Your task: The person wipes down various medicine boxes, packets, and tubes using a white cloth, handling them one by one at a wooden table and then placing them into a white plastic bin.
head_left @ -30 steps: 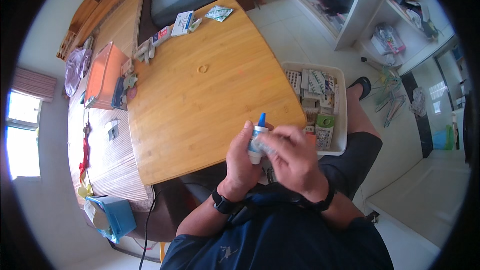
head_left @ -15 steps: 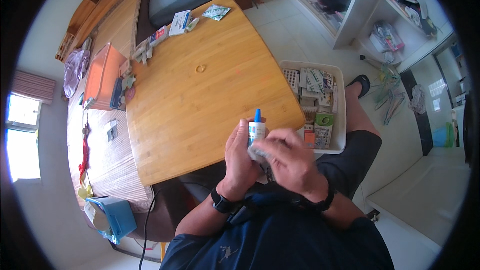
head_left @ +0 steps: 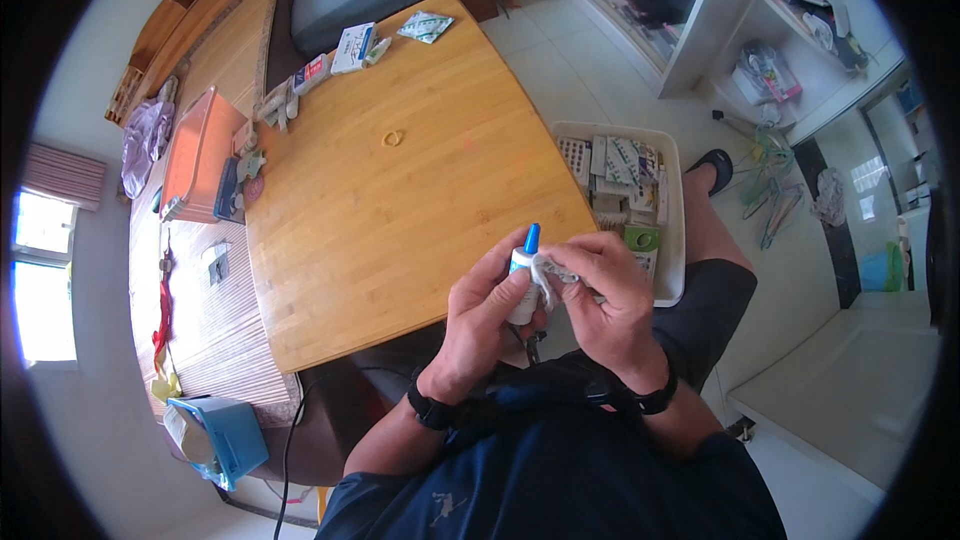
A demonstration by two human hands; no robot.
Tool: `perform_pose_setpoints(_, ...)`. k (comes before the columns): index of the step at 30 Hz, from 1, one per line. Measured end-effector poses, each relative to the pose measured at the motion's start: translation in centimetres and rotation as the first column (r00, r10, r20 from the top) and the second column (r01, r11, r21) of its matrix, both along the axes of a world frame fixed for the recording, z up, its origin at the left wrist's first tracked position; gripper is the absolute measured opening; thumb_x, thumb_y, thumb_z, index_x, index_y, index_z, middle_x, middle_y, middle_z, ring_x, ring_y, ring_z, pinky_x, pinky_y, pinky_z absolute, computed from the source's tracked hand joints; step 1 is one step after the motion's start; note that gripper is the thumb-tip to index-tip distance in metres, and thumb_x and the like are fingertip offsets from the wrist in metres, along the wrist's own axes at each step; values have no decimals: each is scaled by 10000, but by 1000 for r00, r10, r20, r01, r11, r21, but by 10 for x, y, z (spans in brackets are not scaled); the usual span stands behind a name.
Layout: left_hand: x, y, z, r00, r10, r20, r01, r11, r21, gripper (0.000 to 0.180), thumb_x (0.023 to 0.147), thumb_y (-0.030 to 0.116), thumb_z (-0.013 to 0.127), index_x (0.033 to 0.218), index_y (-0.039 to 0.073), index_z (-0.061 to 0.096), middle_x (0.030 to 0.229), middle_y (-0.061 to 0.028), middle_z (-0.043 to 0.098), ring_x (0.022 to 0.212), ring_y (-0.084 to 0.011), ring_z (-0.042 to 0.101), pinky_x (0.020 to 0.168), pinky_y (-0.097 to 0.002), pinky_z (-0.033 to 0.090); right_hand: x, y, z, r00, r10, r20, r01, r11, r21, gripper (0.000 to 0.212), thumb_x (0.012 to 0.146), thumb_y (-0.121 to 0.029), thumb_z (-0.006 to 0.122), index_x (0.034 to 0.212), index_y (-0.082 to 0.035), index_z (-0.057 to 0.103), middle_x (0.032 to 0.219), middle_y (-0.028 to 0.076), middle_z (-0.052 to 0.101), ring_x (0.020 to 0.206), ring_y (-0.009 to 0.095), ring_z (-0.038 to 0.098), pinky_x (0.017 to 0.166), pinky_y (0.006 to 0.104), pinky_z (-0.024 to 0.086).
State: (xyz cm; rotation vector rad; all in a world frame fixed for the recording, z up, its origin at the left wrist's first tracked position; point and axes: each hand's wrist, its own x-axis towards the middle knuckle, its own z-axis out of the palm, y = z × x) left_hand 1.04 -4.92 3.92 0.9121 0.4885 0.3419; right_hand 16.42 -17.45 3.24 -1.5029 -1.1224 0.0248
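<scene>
Cloth (head_left: pixel 544 278) shifted up bottle (head_left: pixel 524 309), thumb (head_left: pixel 512 287) of left hand (head_left: pixel 476 320) now across it

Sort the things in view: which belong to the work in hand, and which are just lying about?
In hand:
white bottle with blue tip, in the left hand
crumpled whitish cloth or wrapper in the right hand

Lying about:
tan ring on the table
green-patterned packet and white box, table's far end
orange bin left of it
pale bin of boxes right of it

We see a bright rectangular window (head_left: pixel 45 305) in a plain white wall (head_left: pixel 106 290) and glossy pale tiled floor (head_left: pixel 565 75).
</scene>
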Motion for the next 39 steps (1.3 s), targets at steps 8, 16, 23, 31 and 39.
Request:
perform_pose_setpoints(8, -5, 0, 6, 993, -60, -98, 94, 913, 397, 564, 1206, 184, 750, 1695, -37, 577, 1311, -54, 776, 1046, -105, 701, 933, -282, 594, 18, -9, 5, 954, 38, 297, -31, 999, -30, 597, 894, 129, 835, 1435, -124, 825, 1250, 163, 717, 1052, 366, 758, 860, 456, 647)
perform_pose_setpoints(16, -5, -7, 0, 998, -24, -57, 41, 949, 312, 512, 1207, 134, 739, 1666, -48, 605, 1238, -52, 766, 957, -95, 674, 865, -290, 588, 5, -6, 2, 980, -10, 201, 8, 1000, 10, 569, 898, 140, 833, 1394, -137, 860, 1239, 165, 736, 1049, 356, 779, 844, 433, 656)
perform_pose_setpoints(23, -3, -10, -5, 997, 79, 15, -80, 957, 279, 505, 1158, 98, 804, 1603, -39, 609, 1275, -88, 792, 1091, -161, 752, 1009, -329, 620, 13, -7, -10, 1000, -14, 6, 14, 1000, 16, 333, 1034, 80, 770, 1331, -47, 850, 1264, 150, 769, 1060, 279, 793, 884, 366, 637)
perform_pose_setpoints(31, -1, -10, 7, 976, 204, -78, -28, 473, 880, 475, 1009, -7, 904, 1426, -26, 678, 1262, -211, 825, 1153, -346, 812, 1003, -419, 643, 3, -3, -11, 790, 143, -596, -146, 988, 45, 242, 1105, -47, 849, 1338, 16, 825, 1227, 59, 816, 1051, 93, 742, 884, 274, 608)
perform_pose_setpoints(39, 6, 6, 2, 982, 168, 81, -89, 42, 995, 561, 843, -118, 897, 1365, 0, 727, 1321, -241, 814, 1115, -429, 793, 956, -491, 641, 9, -10, 14, 893, 102, -438, -79, 994, 70, 197, 1168, -64, 755, 1317, 38, 831, 1291, 104, 820, 1122, 134, 754, 947, 302, 622)
